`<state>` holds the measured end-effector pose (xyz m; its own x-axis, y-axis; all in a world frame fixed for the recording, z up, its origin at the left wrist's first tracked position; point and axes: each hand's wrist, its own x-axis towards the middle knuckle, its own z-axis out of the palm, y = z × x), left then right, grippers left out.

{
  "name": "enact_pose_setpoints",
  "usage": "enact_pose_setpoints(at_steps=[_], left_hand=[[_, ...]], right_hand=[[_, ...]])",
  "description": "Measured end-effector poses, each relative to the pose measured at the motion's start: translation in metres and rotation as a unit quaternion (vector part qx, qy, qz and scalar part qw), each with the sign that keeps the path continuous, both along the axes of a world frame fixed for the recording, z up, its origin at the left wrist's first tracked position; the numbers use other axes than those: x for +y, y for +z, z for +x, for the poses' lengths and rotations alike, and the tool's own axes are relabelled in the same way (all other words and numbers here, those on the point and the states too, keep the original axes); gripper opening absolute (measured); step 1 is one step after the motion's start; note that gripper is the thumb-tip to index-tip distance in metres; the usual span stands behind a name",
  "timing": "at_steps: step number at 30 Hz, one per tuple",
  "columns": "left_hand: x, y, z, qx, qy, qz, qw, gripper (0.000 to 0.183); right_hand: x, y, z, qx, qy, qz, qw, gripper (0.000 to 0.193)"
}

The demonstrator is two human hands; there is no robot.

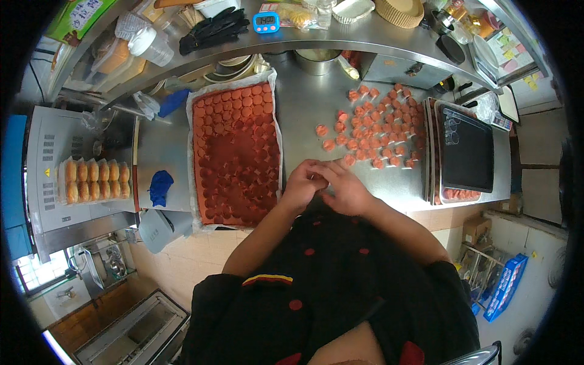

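Note:
My left hand [302, 186] and my right hand [345, 187] meet over the front of the steel table, fingers curled and pressed together; whatever they hold is hidden. Left of them lies a red sheet cake [228, 155] on white baking paper [278, 91]. Its far rows are cut into small rounds, dark red holes show in the middle, and rounds sit across the near part. To the right, several small red cake rounds [371, 131] with white between or under them stand in loose rows. The nearest round [349, 159] is just beyond my right hand.
A dark baking tray [467, 152] rests on stacked trays [431, 173] at the right. A shelf [365, 33] overhangs the far side, carrying a blue timer [266, 22] and black gloves [213, 33]. Left are a blue cloth [160, 187] and packed buns [94, 181] on an oven.

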<state>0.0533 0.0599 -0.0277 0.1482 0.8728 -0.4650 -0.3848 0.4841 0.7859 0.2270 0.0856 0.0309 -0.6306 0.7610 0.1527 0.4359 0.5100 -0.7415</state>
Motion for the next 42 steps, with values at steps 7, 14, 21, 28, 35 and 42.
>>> enact_pose_setpoints(at_steps=[7, 14, 21, 28, 35, 42], left_hand=[[0.001, -0.024, 0.021, -0.065, 0.022, -0.032, 0.997, 0.026], [0.01, -0.027, 0.043, 0.034, 0.057, -0.019, 0.998, 0.018], [0.029, -0.025, 0.065, -0.036, 0.079, -0.084, 0.993, 0.016], [0.105, -0.066, 0.033, 0.199, 0.044, -0.016, 0.979, 0.014], [0.216, -0.189, -0.029, 0.456, 0.07, 0.087, 0.883, 0.017], [0.221, -0.18, 0.007, 0.536, -0.034, 0.095, 0.838, 0.024]], right_hand=[[0.003, -0.011, 0.012, -0.068, -0.025, -0.057, 0.996, 0.059], [0.004, -0.029, 0.024, -0.118, -0.097, -0.096, 0.984, 0.055], [0.014, -0.038, 0.043, -0.106, -0.171, -0.101, 0.974, 0.055], [0.05, -0.03, 0.146, -0.001, -0.366, 0.075, 0.928, 0.043], [0.098, -0.075, 0.356, -0.122, -0.572, 0.081, 0.807, 0.075], [0.104, -0.088, 0.356, -0.11, -0.565, -0.006, 0.818, 0.08]])
